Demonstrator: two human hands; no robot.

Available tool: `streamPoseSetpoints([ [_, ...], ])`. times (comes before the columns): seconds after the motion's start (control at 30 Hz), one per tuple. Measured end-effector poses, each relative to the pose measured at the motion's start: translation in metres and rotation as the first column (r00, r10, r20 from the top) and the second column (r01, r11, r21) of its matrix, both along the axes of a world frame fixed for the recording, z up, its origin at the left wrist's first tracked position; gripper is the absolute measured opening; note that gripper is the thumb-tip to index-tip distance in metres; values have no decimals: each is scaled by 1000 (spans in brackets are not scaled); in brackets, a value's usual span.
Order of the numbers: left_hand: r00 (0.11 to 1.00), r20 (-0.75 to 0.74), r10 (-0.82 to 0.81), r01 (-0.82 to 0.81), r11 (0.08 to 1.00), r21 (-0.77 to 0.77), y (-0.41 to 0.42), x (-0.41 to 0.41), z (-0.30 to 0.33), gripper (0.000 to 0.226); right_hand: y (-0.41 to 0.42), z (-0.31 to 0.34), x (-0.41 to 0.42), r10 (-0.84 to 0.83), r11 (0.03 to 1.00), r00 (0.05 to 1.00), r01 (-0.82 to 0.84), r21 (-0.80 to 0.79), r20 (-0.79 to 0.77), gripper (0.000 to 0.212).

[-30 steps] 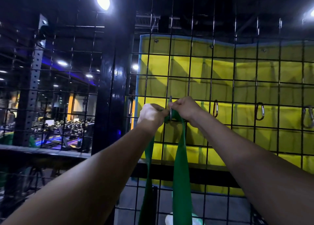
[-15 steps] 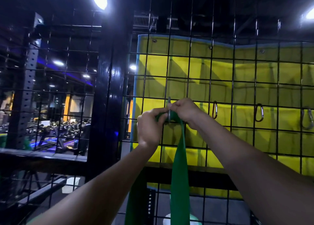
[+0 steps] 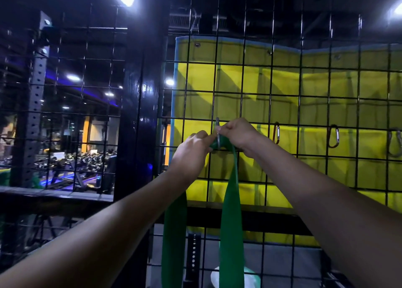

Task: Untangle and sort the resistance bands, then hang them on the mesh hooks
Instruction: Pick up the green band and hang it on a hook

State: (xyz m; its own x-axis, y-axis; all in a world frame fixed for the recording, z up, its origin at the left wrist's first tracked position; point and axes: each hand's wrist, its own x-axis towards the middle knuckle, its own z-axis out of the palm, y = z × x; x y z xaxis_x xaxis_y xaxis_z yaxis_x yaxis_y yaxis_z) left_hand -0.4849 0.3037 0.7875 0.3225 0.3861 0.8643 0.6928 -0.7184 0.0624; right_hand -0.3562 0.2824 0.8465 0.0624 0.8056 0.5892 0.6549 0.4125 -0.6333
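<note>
A: What's the setting?

B: A dim gym under bright ceiling lights, with a black wire mesh panel [image 3: 272, 105] in front and a yellow mat [image 3: 287, 81] hanging behind it.

A: And the hands?

B: Both are raised to the mesh. The right hand [image 3: 239, 133] has its fingers curled round a grey carabiner hook [image 3: 218, 133] clipped to the wire. The left hand [image 3: 191, 150] pinches the top of a green resistance band [image 3: 231, 211] right at that hook.

A: Where does the band run?

B: Its top is bunched at the hook between the two hands. Two flat strands hang down from there, one below each hand, out of the bottom of the view.

A: Anything further out?

B: Three more carabiners [image 3: 333, 136] hang on the mesh to the right. Left of a black post [image 3: 139, 114], dumbbell racks [image 3: 87, 159] show through the wire.
</note>
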Motion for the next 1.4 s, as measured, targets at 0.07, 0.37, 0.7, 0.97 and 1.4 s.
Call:
streamPoseSetpoints([
  [0.07,997,-78,27,-28,1000,-2,4,-1,5,41,1,2,0,-13,1000,1000,13,1,14,35],
  [0.37,966,-250,71,-82,996,-37,13,-5,9,40,4,5,2,-28,1000,998,28,-5,50,38],
  [0.7,984,-174,27,-40,996,-75,-4,-11,16,34,-26,-23,14,-95,986,979,67,149,182,22],
  [0.97,997,-10,-73,72,995,-68,-14,-18,-6,57,-28,-49,7,-271,933,941,204,296,203,41],
  [1.4,918,371,-143,278,898,-342,-58,-22,-129,72,-68,-169,11,-174,981,979,162,106,110,55],
])
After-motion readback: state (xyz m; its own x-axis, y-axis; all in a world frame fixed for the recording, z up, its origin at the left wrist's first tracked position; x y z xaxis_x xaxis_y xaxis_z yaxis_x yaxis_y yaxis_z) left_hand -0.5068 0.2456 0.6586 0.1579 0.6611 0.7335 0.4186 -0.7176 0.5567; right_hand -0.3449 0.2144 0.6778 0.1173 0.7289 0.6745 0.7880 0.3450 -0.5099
